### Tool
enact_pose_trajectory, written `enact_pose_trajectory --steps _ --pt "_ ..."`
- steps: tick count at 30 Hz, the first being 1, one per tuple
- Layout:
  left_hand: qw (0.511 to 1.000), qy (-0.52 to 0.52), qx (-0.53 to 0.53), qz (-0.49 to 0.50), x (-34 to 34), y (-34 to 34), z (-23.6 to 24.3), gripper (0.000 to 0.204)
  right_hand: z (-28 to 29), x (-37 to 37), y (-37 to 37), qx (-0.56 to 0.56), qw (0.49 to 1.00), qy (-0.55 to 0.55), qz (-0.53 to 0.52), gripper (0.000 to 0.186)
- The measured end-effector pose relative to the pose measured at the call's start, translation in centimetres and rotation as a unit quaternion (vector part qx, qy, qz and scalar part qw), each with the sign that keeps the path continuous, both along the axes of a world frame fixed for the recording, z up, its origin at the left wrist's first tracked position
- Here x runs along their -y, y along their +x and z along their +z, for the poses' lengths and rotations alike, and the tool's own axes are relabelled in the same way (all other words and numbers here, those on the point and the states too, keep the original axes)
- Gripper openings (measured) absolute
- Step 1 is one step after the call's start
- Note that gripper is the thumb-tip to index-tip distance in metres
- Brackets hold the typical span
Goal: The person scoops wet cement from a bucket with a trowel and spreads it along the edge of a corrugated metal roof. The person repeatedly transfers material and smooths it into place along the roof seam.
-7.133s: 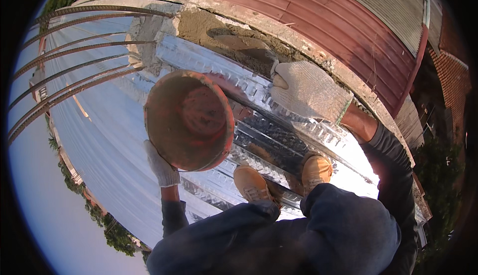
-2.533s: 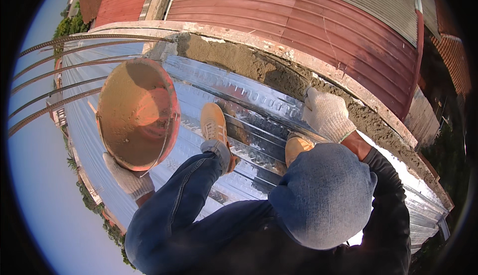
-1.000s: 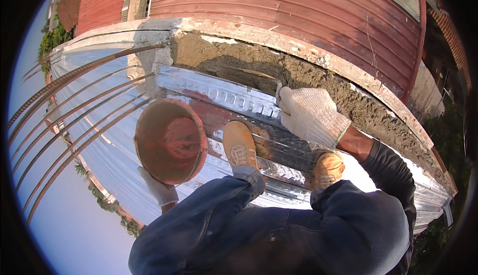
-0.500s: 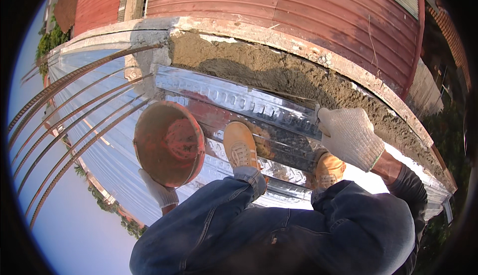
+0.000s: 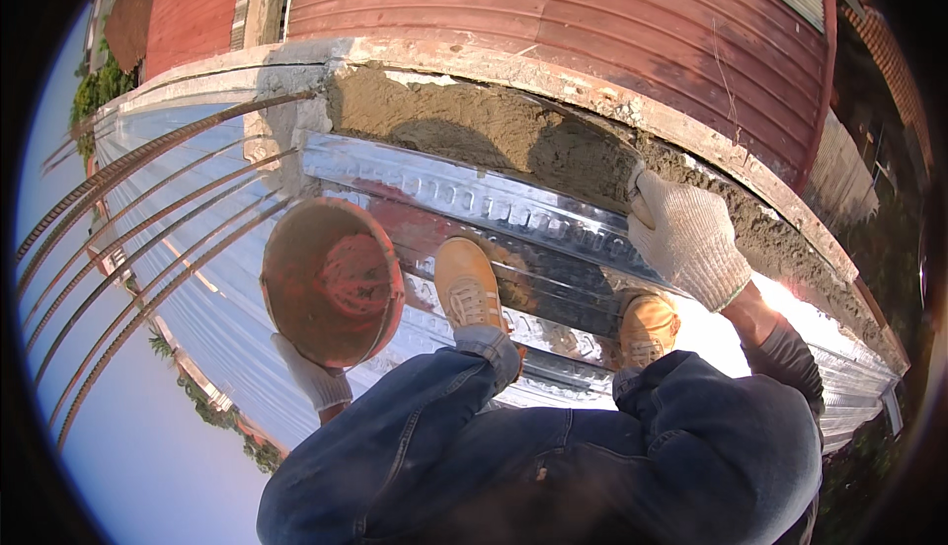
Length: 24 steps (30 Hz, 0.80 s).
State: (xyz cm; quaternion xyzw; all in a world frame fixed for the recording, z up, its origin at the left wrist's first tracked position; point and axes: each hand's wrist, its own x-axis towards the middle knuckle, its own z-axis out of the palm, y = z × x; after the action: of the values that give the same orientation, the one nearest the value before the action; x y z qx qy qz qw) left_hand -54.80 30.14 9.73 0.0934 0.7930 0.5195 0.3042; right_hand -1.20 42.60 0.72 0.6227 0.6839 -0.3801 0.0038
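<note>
My right hand [image 5: 691,239], in a white knit glove, is closed round the handle of a trowel. Its mortar-coloured blade [image 5: 585,142] lies against the band of wet mortar [image 5: 434,111] along the wall top and is hard to tell from it. On the other side, my left hand [image 5: 314,375], gloved too, grips a red bowl [image 5: 357,283] from below and behind; most of its fingers are hidden. The bowl is tilted with its mouth toward me, and a grey-brown film coats its inside.
My tan shoes [image 5: 466,278] stand on shiny ribbed metal decking [image 5: 553,224]. Several bent rebar rods [image 5: 148,160] project at the left beside a concrete post [image 5: 286,135]. Beyond the pale wall edge [image 5: 563,76] rises red corrugated sheeting [image 5: 642,27].
My right hand has moved up and away from me, carrying the trowel from the decking's edge onto the mortar band. The bowl and my left hand have barely shifted.
</note>
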Motion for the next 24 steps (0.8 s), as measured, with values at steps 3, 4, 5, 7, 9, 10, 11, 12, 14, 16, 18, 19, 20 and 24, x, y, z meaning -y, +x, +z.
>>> enact_pose_trajectory --steps 3,4,5,7,9,10,11,12,14,16,18,19,20,24 --pt "1.0 0.005 0.007 -0.021 0.5 -1.0 -0.1 0.079 -0.3 1.7 -1.1 0.017 1.0 -0.014 0.015 0.021" --pt "1.0 0.005 0.006 -0.026 0.6 -1.4 -0.2 0.079 -0.4 2.3 -1.4 0.022 0.999 -0.023 0.019 0.022" --pt "1.0 0.005 0.005 -0.03 0.6 -1.4 -0.3 0.079 -0.7 2.8 -1.6 0.036 0.998 -0.04 0.034 0.025" --pt "1.0 0.001 0.003 -0.027 0.7 -1.5 -0.4 0.079 -0.6 3.4 -1.7 0.046 0.997 -0.054 0.039 0.028" --pt "1.0 -0.002 0.0 -0.023 0.7 -1.3 -0.3 0.079 0.1 3.6 -1.8 0.042 0.995 -0.067 0.058 0.03" --pt "1.0 -0.001 -0.001 -0.021 0.7 -1.2 -0.3 0.079 0.6 3.6 -1.8 0.033 0.994 -0.072 0.072 0.03" --pt "1.0 0.0 -0.004 -0.02 0.6 -1.1 -0.2 0.079 0.9 3.7 -1.7 0.024 0.993 -0.076 0.087 0.03" --pt "1.0 -0.001 -0.007 -0.019 0.6 -1.1 -0.2 0.08 0.5 4.2 -1.8 0.01 0.996 -0.046 0.081 0.029" --pt "1.0 -0.004 -0.016 -0.016 0.6 -1.1 0.0 0.08 -0.6 5.2 -2.1 -0.02 0.997 0.013 0.069 0.028" --pt "1.0 -0.004 -0.006 -0.022 0.8 -1.2 -0.2 0.081 -0.2 5.6 -2.2 0.011 0.995 0.026 0.095 0.028" --pt "1.0 -0.006 -0.004 -0.028 0.6 -0.9 -0.2 0.082 0.6 4.9 -2.6 0.04 0.991 -0.038 0.12 0.028" --pt "1.0 -0.009 -0.007 -0.029 0.4 -0.8 -0.3 0.083 1.2 4.4 -2.9 0.055 0.984 -0.109 0.132 0.028" --pt "0.999 -0.012 -0.011 -0.029 0.3 -0.6 -0.1 0.083 1.9 3.6 -3.2 0.068 0.971 -0.177 0.145 0.028" --pt "1.0 -0.02 -0.015 -0.019 0.3 -0.5 0.1 0.084 2.6 3.1 -2.7 0.043 0.978 -0.139 0.148 0.025"
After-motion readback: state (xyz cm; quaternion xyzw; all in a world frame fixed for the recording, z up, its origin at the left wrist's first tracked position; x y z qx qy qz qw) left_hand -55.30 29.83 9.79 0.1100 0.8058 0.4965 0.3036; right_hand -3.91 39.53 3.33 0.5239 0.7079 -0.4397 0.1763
